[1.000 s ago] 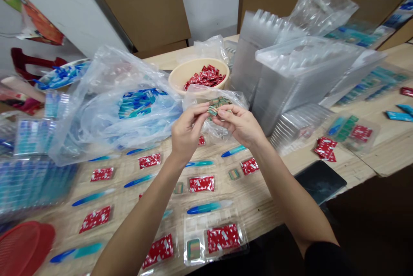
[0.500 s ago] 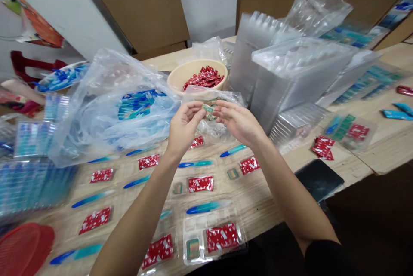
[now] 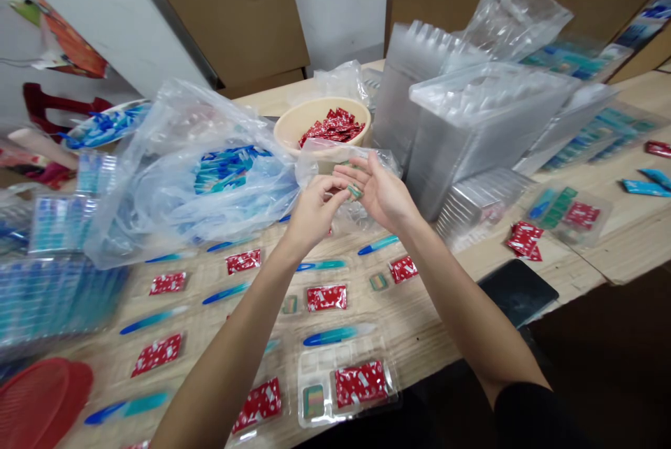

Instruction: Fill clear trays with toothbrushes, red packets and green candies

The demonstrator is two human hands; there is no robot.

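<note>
Shifted rightward, the green piece (image 3: pixel 355 191) slants lengthwise down-right.

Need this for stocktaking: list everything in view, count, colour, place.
Striped piece: at least one, green, centre.
Red packets: many, red, bowl and table.
Bowls: two, pale, back centre and left.
Sticks: many, blue, bag and table.
Trays: many, clear, right and table.
Stacked packs: many, blue, left.
Plastic bags: several, clear, centre, back.
Slab: one, black, right edge.
Basket: one, red, lower left.
Flat packets: two, blue, far right.
Cardboard: several, brown, back.
Table: one, tan, beneath.
Left hand: one, bare, centre.
Right hand: one, bare, centre.
</note>
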